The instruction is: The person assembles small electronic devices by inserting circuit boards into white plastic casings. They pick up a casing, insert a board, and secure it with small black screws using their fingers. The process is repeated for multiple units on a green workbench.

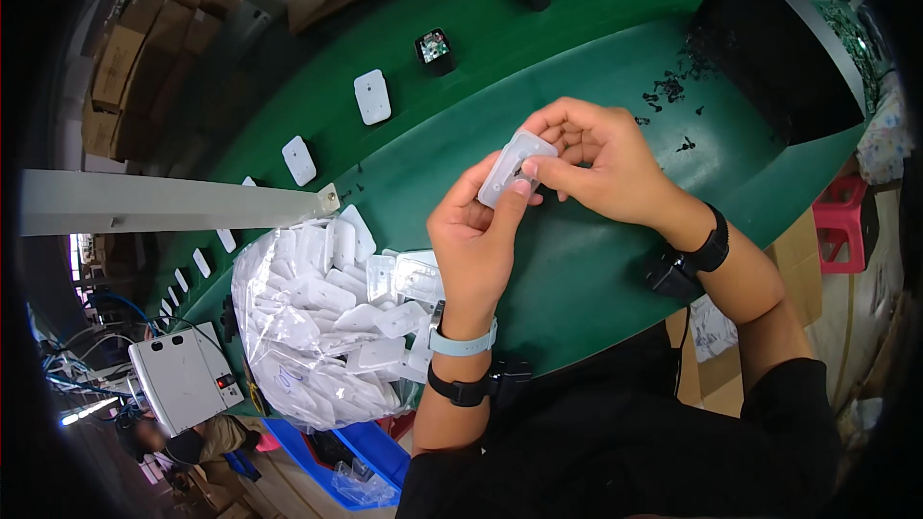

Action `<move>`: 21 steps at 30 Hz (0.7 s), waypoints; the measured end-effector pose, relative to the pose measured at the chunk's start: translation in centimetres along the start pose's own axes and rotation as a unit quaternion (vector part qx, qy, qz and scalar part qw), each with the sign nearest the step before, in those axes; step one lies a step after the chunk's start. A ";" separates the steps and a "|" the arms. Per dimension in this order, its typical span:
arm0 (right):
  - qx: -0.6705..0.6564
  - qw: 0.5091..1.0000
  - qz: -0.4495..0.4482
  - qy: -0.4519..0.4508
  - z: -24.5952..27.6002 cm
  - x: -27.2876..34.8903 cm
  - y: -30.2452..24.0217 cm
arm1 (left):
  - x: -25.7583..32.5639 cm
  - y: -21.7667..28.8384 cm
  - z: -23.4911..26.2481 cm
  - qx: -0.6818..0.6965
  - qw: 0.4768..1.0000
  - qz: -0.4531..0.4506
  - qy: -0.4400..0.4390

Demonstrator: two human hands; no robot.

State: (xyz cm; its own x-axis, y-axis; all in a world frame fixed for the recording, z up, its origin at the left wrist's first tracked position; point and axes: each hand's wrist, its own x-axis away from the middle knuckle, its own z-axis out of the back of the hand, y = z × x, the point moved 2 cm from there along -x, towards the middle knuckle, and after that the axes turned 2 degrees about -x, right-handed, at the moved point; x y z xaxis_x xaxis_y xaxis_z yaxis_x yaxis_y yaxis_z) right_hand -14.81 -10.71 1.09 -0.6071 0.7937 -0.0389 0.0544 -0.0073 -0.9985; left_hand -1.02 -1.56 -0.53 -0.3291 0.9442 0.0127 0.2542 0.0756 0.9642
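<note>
Between both hands, above the green tabletop, is a white rectangular plastic cover (511, 161) with rounded corners, held tilted. My left hand (473, 248) pinches its lower end, thumb on the upper face. At its far edge, my right hand (604, 161) grips it with curled fingers, the thumb pressing near the middle. A small dark piece shows by that thumb, too small to make out. Left of my left wrist, a clear plastic bag (288, 327) is heaped with similar white covers, and several loose covers (396, 319) spill out beside it.
Along the green belt (317, 101) stand white covers (371, 97) and black boxes with circuit boards (435, 51). Small black parts (668, 88) lie scattered near a large black bin (774, 48). A grey metal bar (183, 203) juts in from the left. A blue crate (370, 452) sits below the table.
</note>
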 end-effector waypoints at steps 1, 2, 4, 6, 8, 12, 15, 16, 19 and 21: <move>-0.002 1.000 -0.002 -0.002 0.1 -0.1 -0.1 | 0.0 0.1 0.0 -0.001 1.000 0.001 0.001; -0.003 1.000 -0.004 -0.004 0.1 -0.1 -0.2 | 0.0 0.2 0.0 -0.002 1.000 0.003 0.003; -0.012 1.000 -0.016 -0.014 0.1 0.1 -0.2 | -0.1 0.2 0.0 -0.013 1.000 0.004 0.008; -0.019 0.999 -0.014 -0.026 0.1 -0.1 -0.5 | -0.1 0.0 0.1 -0.034 0.999 0.005 0.017; -0.025 0.999 -0.009 -0.038 0.2 -0.2 -0.2 | 0.0 -0.1 0.0 -0.035 0.999 0.005 0.025; -0.039 0.998 -0.025 -0.046 0.3 -0.2 0.2 | 0.1 -0.1 -0.2 -0.040 0.999 -0.011 0.035; -0.008 0.999 -0.016 -0.050 0.1 -0.2 0.4 | 0.2 -1.0 0.3 -0.060 0.998 -0.025 0.025; 0.000 0.999 -0.015 -0.048 0.1 -0.1 0.5 | 0.1 -1.0 0.2 -0.060 0.998 -0.027 0.015; -0.023 0.997 -0.034 -0.064 0.4 -0.2 0.7 | -0.2 -1.0 0.4 -0.061 0.998 -0.021 -0.018; -0.069 0.992 -0.064 -0.084 0.3 -0.8 1.1 | -0.4 -1.3 0.8 -0.060 0.997 -0.007 -0.046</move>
State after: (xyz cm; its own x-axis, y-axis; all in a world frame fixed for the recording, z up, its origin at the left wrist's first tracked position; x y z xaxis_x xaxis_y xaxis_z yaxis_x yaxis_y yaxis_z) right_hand -14.53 -11.56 -0.02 -0.7395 0.6696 0.0697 0.0698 0.1792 -0.9813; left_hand -0.47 -1.74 -2.00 -0.2458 0.9691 -0.0193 0.1379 0.0546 0.9889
